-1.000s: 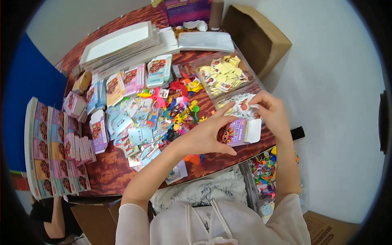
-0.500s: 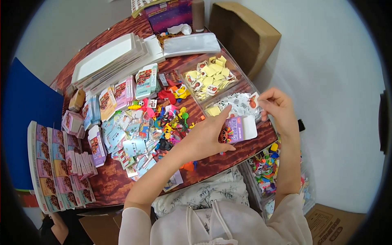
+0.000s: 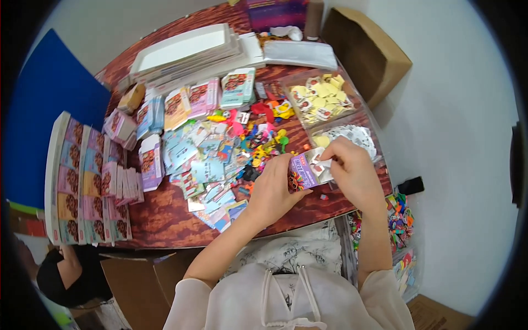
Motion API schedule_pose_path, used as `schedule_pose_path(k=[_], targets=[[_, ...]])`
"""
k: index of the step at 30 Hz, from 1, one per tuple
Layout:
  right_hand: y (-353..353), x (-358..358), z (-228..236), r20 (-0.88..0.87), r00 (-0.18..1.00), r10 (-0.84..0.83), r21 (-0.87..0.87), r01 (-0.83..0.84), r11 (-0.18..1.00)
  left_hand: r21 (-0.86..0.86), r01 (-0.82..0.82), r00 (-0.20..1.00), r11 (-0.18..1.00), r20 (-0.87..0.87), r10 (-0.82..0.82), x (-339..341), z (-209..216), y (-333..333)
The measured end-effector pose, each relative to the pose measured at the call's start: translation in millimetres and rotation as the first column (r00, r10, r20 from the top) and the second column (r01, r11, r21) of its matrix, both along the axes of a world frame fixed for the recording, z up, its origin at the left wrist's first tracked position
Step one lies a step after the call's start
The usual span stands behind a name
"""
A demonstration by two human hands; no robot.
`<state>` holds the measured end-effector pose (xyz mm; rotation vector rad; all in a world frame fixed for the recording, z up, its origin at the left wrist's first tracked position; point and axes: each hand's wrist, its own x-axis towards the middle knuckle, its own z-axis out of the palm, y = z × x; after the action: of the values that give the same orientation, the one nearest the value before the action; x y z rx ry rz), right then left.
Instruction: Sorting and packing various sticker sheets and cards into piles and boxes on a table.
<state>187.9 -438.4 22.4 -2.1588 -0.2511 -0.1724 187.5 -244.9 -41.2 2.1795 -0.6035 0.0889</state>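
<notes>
Display trays: at the far left of the bench (image 3: 159,214), white-edged trays (image 3: 53,187) stood packed with small printed boxes in several colours; judging by these full rows, much was already done.
Pink boxes: beside the trays a short row of them (image 3: 127,186) stood on the bench, apparently made up.
Purple carton: right of these lay one (image 3: 150,165) with its pale flap up, seemingly unfinished.
Printed stacks: blue (image 3: 151,118), orange (image 3: 177,108), pink (image 3: 203,99) and green (image 3: 237,88) cartons, apparently folded flat, lined the farther side, so plenty looked left to make up.
Cards and toys: a spread of loose cards (image 3: 206,165) and, just right of it, a heap of small toys (image 3: 264,140) remained unboxed.
Left hand: it (image 3: 270,190) gripped the purple box (image 3: 303,171) between thumb and fingers, above the near right part of the bench, open end to the right.
Right hand: its (image 3: 357,170) fingertips pinched what seemed a small white packet (image 3: 324,163) at that open end; this box was not yet closed.
Clear container: beyond the hands, yellow pieces (image 3: 324,96) and silvery packets (image 3: 355,137) were left in separate compartments.
Toy supply: at the near right, below the bench, more colourful toys (image 3: 399,220) waited.
</notes>
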Motion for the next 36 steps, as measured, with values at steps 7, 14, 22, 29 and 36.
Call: schedule_pose_path(k=[7, 14, 22, 29, 36], targets=[[66.0, 17.0, -10.8, -0.123, 0.967, 0.224, 0.018, -0.224, 0.975, 0.034, -0.21, 0.978, 0.977, -0.006, 0.21, -24.5, -11.1, 49.6], [104.3, 13.5, -8.2, -0.322, 0.908, 0.27, 0.23, -0.202, 0.952, -0.009, -0.331, 0.942, 0.943, 0.048, 0.331, -39.9, -24.2, 79.9], [127.4, 4.9, -39.6, 0.028, 0.975, 0.219, -0.191, -0.21, 0.959, -0.023, -0.361, 0.932, 0.932, -0.037, 0.36, -42.2, -35.6, 90.4], [144.1, -36.2, -37.5, 0.177, 0.981, 0.08, 0.098, -0.099, 0.99, -0.373, -0.424, 0.904, 0.825, -0.223, 0.364, -28.5, -36.3, 109.8], [165.4, -60.1, -100.0, -0.022, 0.965, 0.26, -0.167, -0.26, 0.951, -0.377, -0.514, 0.857, 0.77, -0.262, 0.444, -33.4, -29.0, 136.3]])
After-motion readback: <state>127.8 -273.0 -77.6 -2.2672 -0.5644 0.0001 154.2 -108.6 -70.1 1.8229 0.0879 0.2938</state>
